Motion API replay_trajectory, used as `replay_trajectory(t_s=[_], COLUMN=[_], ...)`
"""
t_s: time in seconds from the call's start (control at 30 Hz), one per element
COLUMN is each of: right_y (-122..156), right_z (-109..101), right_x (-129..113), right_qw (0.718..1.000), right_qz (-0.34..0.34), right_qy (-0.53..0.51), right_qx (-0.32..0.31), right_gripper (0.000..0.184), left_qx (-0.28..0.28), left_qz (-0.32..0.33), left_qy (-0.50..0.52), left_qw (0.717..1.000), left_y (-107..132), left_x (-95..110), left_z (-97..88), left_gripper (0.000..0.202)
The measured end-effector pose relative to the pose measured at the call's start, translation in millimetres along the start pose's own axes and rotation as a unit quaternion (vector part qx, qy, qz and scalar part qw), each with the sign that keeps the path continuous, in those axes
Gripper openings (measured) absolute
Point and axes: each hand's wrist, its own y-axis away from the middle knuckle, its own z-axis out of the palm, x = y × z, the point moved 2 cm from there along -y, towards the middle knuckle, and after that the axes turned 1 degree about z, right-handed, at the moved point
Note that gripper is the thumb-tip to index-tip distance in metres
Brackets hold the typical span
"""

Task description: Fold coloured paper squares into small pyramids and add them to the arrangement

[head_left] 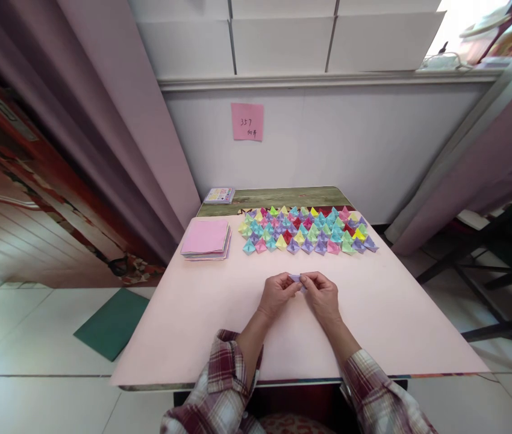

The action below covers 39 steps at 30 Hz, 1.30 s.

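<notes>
A small piece of folded lavender paper (pixel 294 278) is pinched between my two hands above the middle of the table. My left hand (pixel 278 292) grips its left side with thumb and fingers, and my right hand (pixel 321 294) grips the right side. Fingers cover most of the paper, so its full shape is hidden. Just beyond my hands, several rows of small folded paper pieces (pixel 307 246) in many colours stand close together. To their left lies a stack of square paper sheets (pixel 206 236), a pink one on top.
The table (pixel 184 337) has a pale pink cover, with a green wood-patterned strip at its far end. A small printed packet (pixel 220 194) lies at the far left corner. A pink note (pixel 247 122) is stuck to the wall. A dark stool or chair (pixel 486 295) stands on the right.
</notes>
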Motion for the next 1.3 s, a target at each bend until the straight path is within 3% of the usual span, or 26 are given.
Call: replay_trajectory(t_s=[0.37, 0.57, 0.77, 1.3], right_y=[1, 2, 3, 3], right_z=[2, 2, 2, 2], right_x=[2, 0, 1, -1], right_qw=[0.995, 0.998, 0.999, 0.999], right_qz=[-0.006, 0.005, 0.016, 0.011], right_qy=[0.078, 0.046, 0.044, 0.046], right_qx=[-0.064, -0.033, -0.019, -0.015], right_gripper=[0.027, 0.026, 0.027, 0.025], left_qx=[0.03, 0.072, 0.089, 0.094], left_qz=[-0.005, 0.024, 0.09, 0.08], left_qy=[0.038, 0.065, -0.004, 0.032], left_qw=[0.999, 0.995, 0.992, 0.992], left_y=[0, -2, -3, -5], left_x=[-2, -2, -4, -10], left_z=[-5.4, -5.8, -9.9, -10.7], left_gripper=[0.03, 0.029, 0.021, 0.025])
